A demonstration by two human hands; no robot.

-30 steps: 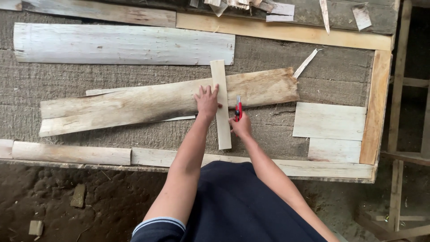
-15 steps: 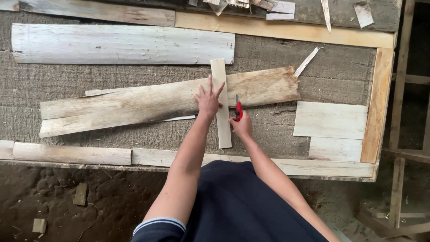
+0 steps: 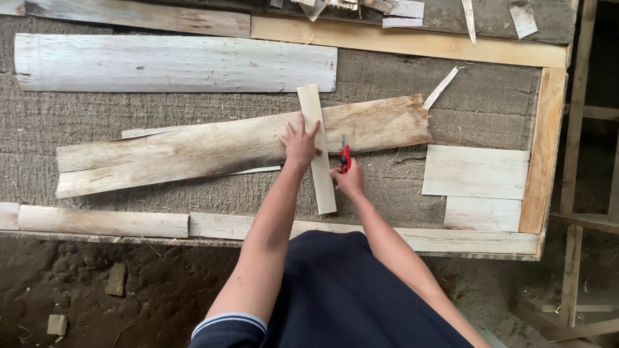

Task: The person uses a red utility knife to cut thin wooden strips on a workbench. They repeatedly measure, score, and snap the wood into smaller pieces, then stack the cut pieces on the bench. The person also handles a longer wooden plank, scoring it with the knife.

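**Knife along the slat, sheet held flat**

The desk is the biggest thing here, matted grey and framed in timber. My landmark is the long bark sheet, lying slantwise across the middle of the desk. Beyond it lies a pale plank; to its right, two flat boards; nearer me, a rail runs along the desk edge.

Across the sheet's right part lies a narrow slat, upright from where I stand, serving as a straightedge. My left hand presses down with fingers spread, partly on the slat and partly on the sheet; that grip is open and flat, closed on nothing. My right hand sits just right of the slat, its grip closed round a red knife with the tip at the slat's edge, on the sheet.

I judge the sheet thin, light and fibrous, stiff along the grain but likely to split, so it wants pressing flat near the cut rather than lifting by an end.
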